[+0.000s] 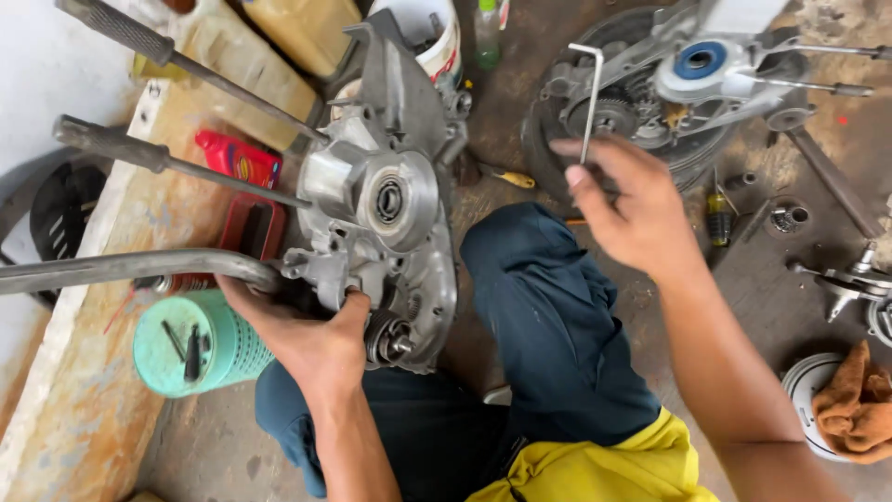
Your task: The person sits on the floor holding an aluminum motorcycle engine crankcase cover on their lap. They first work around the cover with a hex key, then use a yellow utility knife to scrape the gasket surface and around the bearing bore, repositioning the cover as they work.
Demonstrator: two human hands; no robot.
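Looking down over our own knees in dark blue trousers, with a yellow shirt hem at the bottom edge, we are crouched on a stained concrete floor.

Largest in view is a silver engine crankcase, standing upright on the floor just left of our knees. Long metal bars with knurled grips stick out of it toward the upper left.

Farther away, at the upper right, a second engine assembly lies on the floor with a blue-centred cover on top.

Along the left runs a worn wooden plank. Beside it a pale green ribbed canister lies on its side, and a red bottle sits behind it.

Our left hand grips the lower left of the crankcase, fingers clamped around the casting near a small gear shaft.

Our right hand is raised in the air, well apart from the crankcase, its fingers pinched together on the long leg of an L-shaped hex key, which points upward with its short leg bent left.

At the lower right, an orange rag rests on a white round part. A yellow-handled screwdriver lies on the floor between the two engines.
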